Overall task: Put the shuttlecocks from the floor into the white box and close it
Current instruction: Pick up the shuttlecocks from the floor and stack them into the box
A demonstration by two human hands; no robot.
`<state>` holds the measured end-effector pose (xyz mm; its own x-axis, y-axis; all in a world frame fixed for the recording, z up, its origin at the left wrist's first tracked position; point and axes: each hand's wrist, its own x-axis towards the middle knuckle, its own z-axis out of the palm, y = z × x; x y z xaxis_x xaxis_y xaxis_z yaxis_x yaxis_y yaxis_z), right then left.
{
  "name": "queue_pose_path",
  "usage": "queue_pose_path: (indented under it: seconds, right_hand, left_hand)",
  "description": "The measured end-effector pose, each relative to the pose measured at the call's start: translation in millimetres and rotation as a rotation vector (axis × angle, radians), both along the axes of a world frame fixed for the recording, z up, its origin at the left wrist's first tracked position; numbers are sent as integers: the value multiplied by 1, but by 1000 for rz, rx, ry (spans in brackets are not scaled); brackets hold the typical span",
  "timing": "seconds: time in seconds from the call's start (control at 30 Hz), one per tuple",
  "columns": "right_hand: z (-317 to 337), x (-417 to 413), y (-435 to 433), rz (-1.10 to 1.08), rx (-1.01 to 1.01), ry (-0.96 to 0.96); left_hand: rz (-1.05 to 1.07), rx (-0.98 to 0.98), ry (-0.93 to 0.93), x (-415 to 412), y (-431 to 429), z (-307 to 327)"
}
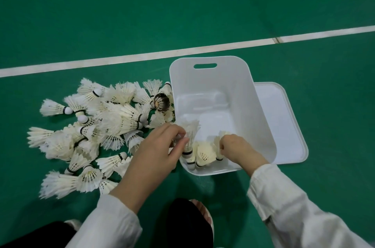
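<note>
A pile of white feather shuttlecocks (97, 126) lies on the green floor, left of an open white box (261, 109). Several shuttlecocks (205, 153) stand cork-down in the box's near corner. My left hand (160, 150) reaches over the box's left rim, its fingers closed on an upright shuttlecock (190, 132) just inside the box. My right hand (237, 148) is inside the box, fingertips pinching another shuttlecock (220, 140) next to the group. One dark brown shuttlecock (161, 102) lies in the pile by the box's left wall.
The box's white lid (284, 121) lies flat on the floor, tucked under the box's right side. White court lines (142, 56) cross the green floor behind. My knees and a sandalled foot (203, 213) are at the bottom edge.
</note>
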<state>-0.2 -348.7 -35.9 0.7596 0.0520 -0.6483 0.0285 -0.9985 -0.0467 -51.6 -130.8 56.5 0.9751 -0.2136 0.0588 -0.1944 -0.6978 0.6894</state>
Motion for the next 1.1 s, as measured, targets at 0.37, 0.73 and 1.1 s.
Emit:
queue_pose_path:
  seconds: [0.37,0.73,1.1]
  right_hand:
    - [117,-33,31,93,665,-507]
    - [73,-11,-30,-202,68,-254]
    - [23,-8,-31,-112,-98,40]
  left_hand:
    - [-81,-30,5,8,-17,7]
    - [96,65,168,8,32,12]
    - [113,275,464,-38,84,-67]
